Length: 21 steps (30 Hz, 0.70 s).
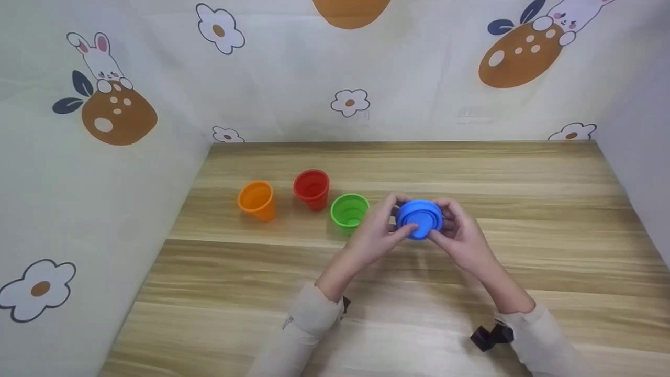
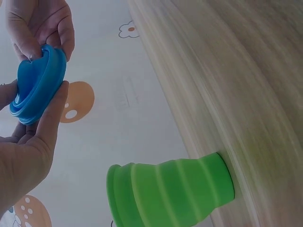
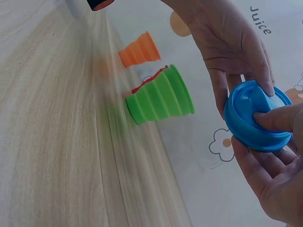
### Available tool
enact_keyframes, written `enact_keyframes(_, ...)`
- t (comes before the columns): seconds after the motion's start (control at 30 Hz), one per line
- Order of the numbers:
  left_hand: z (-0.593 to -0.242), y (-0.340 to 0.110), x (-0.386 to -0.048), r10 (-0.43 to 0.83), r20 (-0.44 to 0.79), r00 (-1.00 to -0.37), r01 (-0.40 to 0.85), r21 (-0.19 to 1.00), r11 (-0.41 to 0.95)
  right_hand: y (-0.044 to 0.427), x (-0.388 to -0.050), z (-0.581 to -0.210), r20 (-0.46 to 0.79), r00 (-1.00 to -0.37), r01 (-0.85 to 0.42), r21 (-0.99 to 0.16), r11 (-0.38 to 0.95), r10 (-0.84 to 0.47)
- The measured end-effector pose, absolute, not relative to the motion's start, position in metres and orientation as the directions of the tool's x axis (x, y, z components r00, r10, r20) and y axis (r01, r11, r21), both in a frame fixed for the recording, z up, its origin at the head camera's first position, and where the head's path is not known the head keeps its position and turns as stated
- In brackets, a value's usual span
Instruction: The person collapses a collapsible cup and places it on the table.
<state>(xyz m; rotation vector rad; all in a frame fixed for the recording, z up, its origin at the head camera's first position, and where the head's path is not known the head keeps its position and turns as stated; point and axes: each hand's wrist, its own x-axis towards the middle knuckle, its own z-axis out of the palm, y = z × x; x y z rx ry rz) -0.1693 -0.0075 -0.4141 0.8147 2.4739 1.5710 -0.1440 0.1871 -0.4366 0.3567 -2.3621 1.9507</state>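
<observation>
A blue collapsible cup point(image 1: 420, 219), mostly folded flat, is held above the table between both hands. My left hand point(image 1: 374, 230) grips its left side, thumb over the inner part and fingers around the rim. On the other side my right hand point(image 1: 463, 238) grips the rim, its thumb at the near edge. In the right wrist view both thumbs press on the sunken inner part of the blue cup point(image 3: 258, 116). Just left of my left hand a green collapsible cup point(image 1: 349, 212) stands extended on the table.
A red collapsible cup point(image 1: 312, 189) and an orange one point(image 1: 257, 201) stand extended further left on the wooden table point(image 1: 251, 293). Printed cloth walls point(image 1: 408, 68) with rabbits and flowers enclose the table at the back and sides. Black devices point(image 1: 492, 336) sit at the wrists.
</observation>
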Motion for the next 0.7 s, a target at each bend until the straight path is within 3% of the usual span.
enact_keyframes(0.47, -0.4131, -0.0069, -0.1684, 0.482, 0.248, -0.840, 0.454, 0.808, 0.375, 0.1888, -0.1458, -0.4382, 0.210, -0.965, -0.235, -0.958, 0.164, -0.157)
enact_keyframes(0.7, -0.4140, -0.0105, -0.1688, 0.459, 0.201, -0.866, 0.383, 0.855, 0.349, 0.1960, -0.1465, -0.4374, 0.292, -0.921, -0.327, -0.939, 0.107, -0.256)
